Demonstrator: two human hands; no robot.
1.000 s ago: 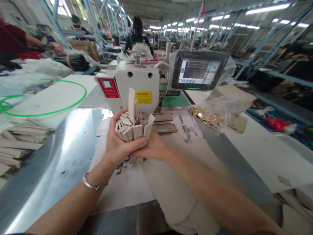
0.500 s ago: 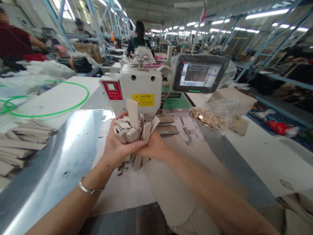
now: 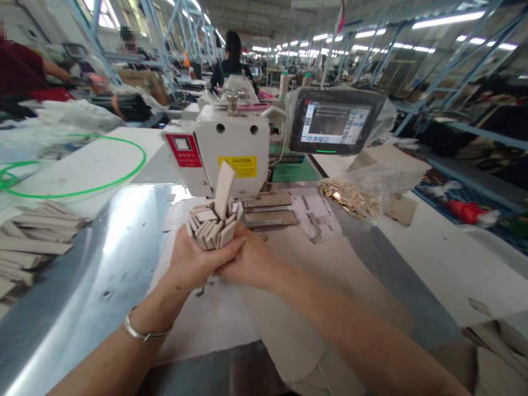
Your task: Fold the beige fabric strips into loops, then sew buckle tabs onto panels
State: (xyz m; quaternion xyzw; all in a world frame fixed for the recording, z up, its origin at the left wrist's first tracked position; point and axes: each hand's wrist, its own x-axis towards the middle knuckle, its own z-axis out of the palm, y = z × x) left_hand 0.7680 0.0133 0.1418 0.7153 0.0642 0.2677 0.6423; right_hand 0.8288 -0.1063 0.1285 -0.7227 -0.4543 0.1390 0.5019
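A bundle of beige strips (image 3: 210,226) stands on end between my two hands, in front of the sewing machine (image 3: 231,140). My left hand (image 3: 192,258) is wrapped round its left side, with the thumb across the front. Against the right side presses my right hand (image 3: 251,256), its fingers closed and partly hidden behind the left thumb. One strip pokes up well above the others and leans right. Under the hands lie a white sheet (image 3: 210,330) and a large beige panel (image 3: 297,308).
More beige strips (image 3: 37,236) are piled at the left. A plastic bag of gold-coloured metal pieces (image 3: 350,198) lies at the right, below a control screen (image 3: 334,121). Green tubing (image 3: 142,165) loops over the left table. Co-workers sit farther back.
The bundle has become tighter and more even; strips that stuck out at the right and below are gathered in. Both hands have shifted slightly left and closer together.
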